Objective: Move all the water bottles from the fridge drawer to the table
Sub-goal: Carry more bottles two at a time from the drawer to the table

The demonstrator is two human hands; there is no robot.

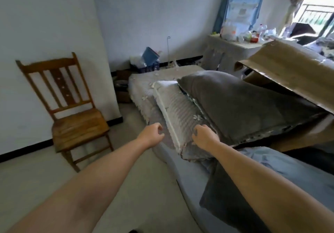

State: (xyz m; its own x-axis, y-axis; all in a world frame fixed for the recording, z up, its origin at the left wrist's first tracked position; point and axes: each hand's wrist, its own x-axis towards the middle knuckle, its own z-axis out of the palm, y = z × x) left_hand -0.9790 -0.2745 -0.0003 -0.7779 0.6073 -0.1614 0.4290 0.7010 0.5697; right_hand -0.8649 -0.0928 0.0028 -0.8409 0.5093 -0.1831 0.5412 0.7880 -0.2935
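Both hands — left hand (151, 135), right hand (204, 136) — hold nothing.

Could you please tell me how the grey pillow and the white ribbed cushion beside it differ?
The grey pillow is dark, plain and plump; the white ribbed cushion is pale, flatter, quilted in ridges and has small flower motifs. The pillow partly overlaps the cushion's right edge. Both lie tilted on the sofa, ahead of the empty hands.

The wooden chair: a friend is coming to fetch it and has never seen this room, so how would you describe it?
Look to the white wall left of the bed. The wooden chair stands on the floor with its back to that wall. It is the only brown wooden furniture there, with a slatted back and a bare seat.
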